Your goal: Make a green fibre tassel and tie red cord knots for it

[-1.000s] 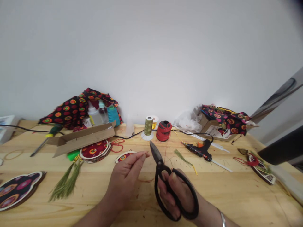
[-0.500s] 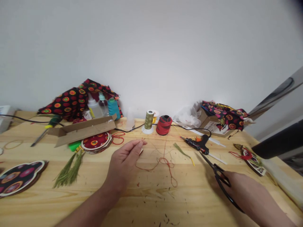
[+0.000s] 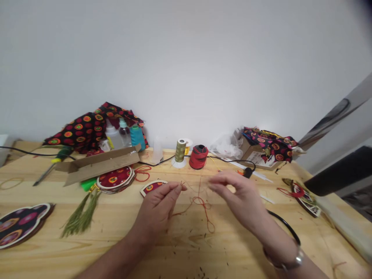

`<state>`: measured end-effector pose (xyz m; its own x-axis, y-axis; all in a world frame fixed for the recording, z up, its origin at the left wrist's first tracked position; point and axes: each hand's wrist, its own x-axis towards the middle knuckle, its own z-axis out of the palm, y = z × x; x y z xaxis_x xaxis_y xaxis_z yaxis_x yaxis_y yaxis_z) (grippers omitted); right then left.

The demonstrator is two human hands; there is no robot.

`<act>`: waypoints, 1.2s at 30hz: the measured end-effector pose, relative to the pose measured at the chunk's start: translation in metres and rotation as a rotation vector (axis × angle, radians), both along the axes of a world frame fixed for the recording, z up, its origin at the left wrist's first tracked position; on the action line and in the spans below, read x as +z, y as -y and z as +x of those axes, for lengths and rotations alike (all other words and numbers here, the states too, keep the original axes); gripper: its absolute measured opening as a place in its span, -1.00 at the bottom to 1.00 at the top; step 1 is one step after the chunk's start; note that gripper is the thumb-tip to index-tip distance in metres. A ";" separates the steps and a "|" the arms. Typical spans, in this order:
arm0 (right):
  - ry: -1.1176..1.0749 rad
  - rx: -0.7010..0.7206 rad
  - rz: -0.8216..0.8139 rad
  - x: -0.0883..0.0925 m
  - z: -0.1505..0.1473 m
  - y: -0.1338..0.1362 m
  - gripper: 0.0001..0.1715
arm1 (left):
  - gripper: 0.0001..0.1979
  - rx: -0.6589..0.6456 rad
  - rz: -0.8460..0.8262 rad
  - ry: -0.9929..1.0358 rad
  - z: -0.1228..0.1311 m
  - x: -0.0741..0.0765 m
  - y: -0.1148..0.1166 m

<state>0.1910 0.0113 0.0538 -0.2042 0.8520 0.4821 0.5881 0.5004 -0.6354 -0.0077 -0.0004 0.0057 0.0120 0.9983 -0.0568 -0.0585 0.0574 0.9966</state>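
Note:
My left hand [image 3: 158, 201] is closed, its thumb and forefinger pinching the end of a red thread [image 3: 207, 211] that trails in loops over the table. Partly behind that hand lies a small fan-shaped fabric-covered piece [image 3: 151, 187] with a pale rim. My right hand [image 3: 236, 195] hovers across from it near the thread, thumb and forefinger slightly apart with nothing visible between them; the fingertips are a little blurred. Black-handled scissors [image 3: 287, 224] lie on the table, mostly hidden by my right wrist. The glue gun behind my right hand is largely covered.
Toward the wall stand an olive thread spool [image 3: 180, 151] and a red thread spool [image 3: 198, 157]. Left are a cardboard tray [image 3: 99, 164], a round patterned piece [image 3: 114, 178] and green tassels [image 3: 83, 215]. A black cable [image 3: 158, 163] crosses behind. A cardboard box [image 3: 255, 157] stands right.
My right hand has let go of the scissors and moved left toward my left hand. The left hand keeps its pinch on the thread. The view has shifted slightly, and the fan-shaped piece shows more.

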 end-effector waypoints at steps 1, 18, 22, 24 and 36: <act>-0.060 0.043 0.007 -0.002 -0.013 -0.004 -0.95 | -0.68 -0.030 -0.015 0.018 0.000 -0.001 0.000; -0.390 0.216 -0.007 -0.005 -0.038 -0.008 -0.85 | -0.69 -0.111 -0.068 0.087 -0.001 -0.005 0.000; -0.408 0.785 -0.407 0.006 -0.017 0.002 -0.59 | -0.76 -0.051 -0.052 0.208 -0.003 -0.005 -0.003; -0.219 0.872 -0.548 0.004 -0.015 0.003 -0.54 | -0.79 -0.033 -0.046 0.301 -0.004 -0.003 -0.005; -0.516 0.702 -0.745 -0.052 -0.069 0.000 -0.89 | -0.88 -0.094 0.006 0.587 -0.005 0.005 -0.002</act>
